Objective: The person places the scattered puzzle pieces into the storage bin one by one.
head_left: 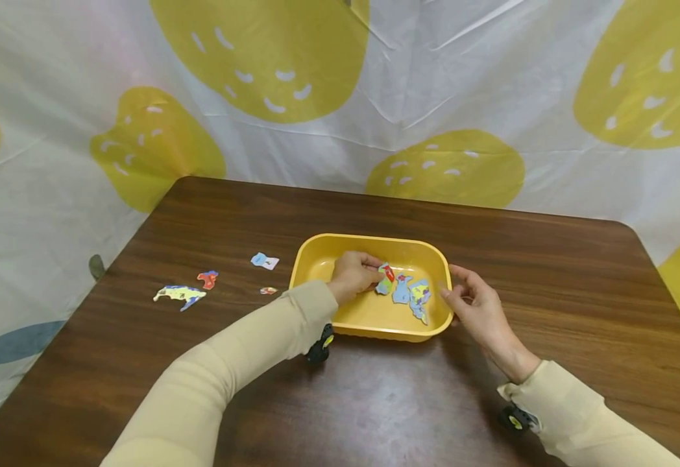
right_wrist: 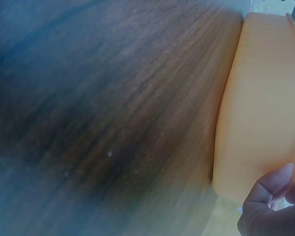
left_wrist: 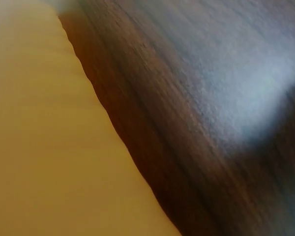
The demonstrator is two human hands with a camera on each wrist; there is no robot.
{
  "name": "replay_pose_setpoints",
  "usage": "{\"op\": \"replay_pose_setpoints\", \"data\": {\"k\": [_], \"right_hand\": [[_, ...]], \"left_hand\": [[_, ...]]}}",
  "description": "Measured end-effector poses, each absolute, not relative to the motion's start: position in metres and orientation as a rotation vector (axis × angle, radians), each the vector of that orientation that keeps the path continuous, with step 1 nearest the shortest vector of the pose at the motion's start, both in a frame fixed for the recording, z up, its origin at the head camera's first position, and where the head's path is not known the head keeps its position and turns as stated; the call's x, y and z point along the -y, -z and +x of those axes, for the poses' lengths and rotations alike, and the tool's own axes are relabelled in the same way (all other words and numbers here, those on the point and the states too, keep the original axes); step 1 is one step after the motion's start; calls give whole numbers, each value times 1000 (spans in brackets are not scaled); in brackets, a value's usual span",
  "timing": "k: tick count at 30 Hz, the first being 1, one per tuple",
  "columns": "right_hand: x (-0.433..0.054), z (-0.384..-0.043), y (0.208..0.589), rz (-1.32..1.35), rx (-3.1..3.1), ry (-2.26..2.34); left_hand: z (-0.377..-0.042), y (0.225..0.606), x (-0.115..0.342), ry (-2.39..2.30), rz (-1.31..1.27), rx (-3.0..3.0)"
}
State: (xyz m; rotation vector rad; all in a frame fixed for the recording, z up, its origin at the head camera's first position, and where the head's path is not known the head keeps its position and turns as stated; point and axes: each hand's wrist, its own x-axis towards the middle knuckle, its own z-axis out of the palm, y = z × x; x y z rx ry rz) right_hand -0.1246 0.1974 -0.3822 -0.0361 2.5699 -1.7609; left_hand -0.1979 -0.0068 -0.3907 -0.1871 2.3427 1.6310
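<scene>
My left hand (head_left: 353, 275) reaches inside a yellow plastic tub (head_left: 369, 241) and pinches a red, green and blue map puzzle piece (head_left: 385, 279) between thumb and fingers. Just right of that piece, a light-blue puzzle piece (head_left: 401, 290) and a blue-yellow puzzle piece (head_left: 419, 299) lie in the tub. My right hand (head_left: 483, 314) holds the tub's right rim, thumb on the inner side and fingers outside. In the right wrist view, a finger and thumb (right_wrist: 270, 189) meet at the rim. The tub's outer wall (left_wrist: 54, 147) fills the left of the left wrist view; that hand is hidden there.
Several loose pieces lie on the brown table (head_left: 422, 395) left of the tub: a yellow-blue piece (head_left: 180, 294), a red piece (head_left: 207, 279), a pale blue-white piece (head_left: 265, 261) and a small multicoloured piece (head_left: 268, 290). A patterned curtain (head_left: 293, 143) hangs behind the table.
</scene>
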Motion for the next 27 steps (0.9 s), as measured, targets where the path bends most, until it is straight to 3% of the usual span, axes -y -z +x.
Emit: {"op": "replay_pose_setpoints", "data": {"k": [27], "right_hand": [[-197, -125, 381, -19, -2559, 1764]], "left_hand": [[-202, 390, 11, -1396, -134, -2492]]}}
